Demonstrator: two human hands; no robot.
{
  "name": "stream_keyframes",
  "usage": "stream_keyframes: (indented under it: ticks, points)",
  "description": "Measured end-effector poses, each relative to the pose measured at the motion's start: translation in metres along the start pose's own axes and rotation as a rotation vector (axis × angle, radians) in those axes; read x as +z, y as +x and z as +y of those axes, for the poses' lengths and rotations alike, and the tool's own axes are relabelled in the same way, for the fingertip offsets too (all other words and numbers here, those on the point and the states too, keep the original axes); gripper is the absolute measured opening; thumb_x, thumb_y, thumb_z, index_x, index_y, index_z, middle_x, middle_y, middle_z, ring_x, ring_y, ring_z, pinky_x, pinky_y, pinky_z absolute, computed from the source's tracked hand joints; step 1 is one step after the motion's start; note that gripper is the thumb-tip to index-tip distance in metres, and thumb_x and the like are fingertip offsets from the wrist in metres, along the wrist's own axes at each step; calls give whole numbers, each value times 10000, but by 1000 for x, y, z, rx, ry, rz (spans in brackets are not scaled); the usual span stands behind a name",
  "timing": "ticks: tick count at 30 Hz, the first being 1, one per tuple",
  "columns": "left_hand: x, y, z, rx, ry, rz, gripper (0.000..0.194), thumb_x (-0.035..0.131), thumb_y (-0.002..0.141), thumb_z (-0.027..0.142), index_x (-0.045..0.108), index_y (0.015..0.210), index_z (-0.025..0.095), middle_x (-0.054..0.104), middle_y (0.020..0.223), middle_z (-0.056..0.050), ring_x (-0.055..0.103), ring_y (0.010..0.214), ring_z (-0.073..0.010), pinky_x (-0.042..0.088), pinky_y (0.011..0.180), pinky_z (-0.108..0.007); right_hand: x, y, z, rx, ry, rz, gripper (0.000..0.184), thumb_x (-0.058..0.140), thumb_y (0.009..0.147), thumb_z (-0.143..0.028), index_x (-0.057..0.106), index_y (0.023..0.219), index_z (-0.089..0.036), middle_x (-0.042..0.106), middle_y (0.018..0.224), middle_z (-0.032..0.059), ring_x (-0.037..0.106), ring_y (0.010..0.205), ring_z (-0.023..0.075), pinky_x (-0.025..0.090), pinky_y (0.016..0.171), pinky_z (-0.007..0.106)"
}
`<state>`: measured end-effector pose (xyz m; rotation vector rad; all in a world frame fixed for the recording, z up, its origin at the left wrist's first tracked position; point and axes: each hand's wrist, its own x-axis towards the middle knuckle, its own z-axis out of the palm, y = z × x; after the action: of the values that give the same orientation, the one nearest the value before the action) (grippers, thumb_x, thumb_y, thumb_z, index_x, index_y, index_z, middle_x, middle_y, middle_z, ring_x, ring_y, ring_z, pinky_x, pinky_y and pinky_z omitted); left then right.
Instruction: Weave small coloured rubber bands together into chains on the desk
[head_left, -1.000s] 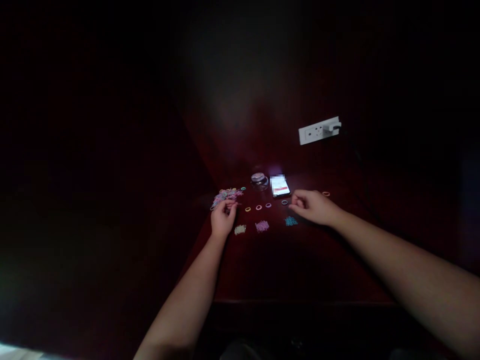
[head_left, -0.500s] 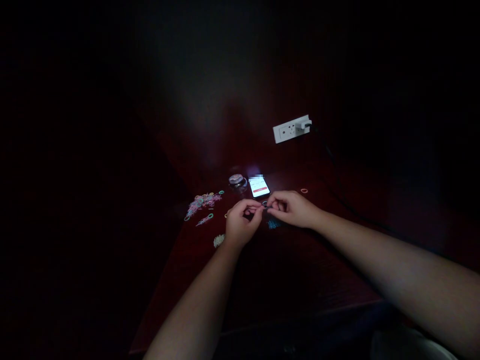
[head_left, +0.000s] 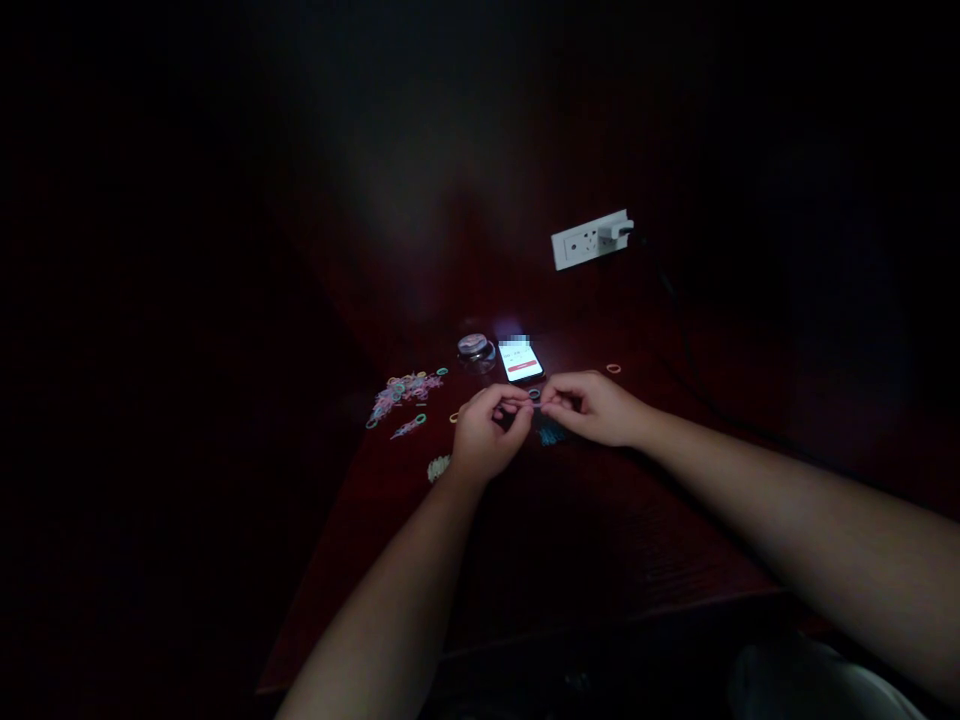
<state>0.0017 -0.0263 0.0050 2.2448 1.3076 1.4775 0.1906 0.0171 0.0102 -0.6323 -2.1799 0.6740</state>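
Over the dark red table my left hand [head_left: 487, 435] and my right hand [head_left: 596, 408] face each other, fingertips pinched and nearly touching. Between them stretches a thin pale purple elastic hair tie [head_left: 537, 404], gripped at both ends; its fine detail is too small to make out. Just behind the fingertips lies a pale bluish ring-shaped hair tie [head_left: 534, 393]. A bunch of blue hair ties [head_left: 551, 432] sits below my right hand. Beside my left wrist is a cream-coloured bunch of hair ties [head_left: 438, 468], partly covered by the wrist.
A mixed heap of colourful hair ties [head_left: 405, 393] and a smaller bunch [head_left: 409, 428] lie on the left. Farther back stand a clear lidded jar [head_left: 475, 352] and a lit phone [head_left: 520, 360]. One orange hair tie [head_left: 613, 369] lies right, below a wall socket [head_left: 581, 246] with a plug and cable.
The fingertips of both hands have drawn slightly apart, and a pale purple band now shows between them where a dark strand showed before. The view has tilted a little.
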Motion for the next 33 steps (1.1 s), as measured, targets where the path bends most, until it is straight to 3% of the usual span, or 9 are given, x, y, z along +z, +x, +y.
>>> stream_keyframes:
  ticks: [33]
  points:
    - [1, -2, -3, -39, 16, -52, 91, 592, 827, 228, 659, 850, 171, 664, 760, -23, 573, 662, -116, 456, 618, -231, -1, -1, 9, -12, 7, 4, 149, 544, 846, -252, 641, 826, -140, 580, 677, 15, 498, 591, 106, 399, 558, 225]
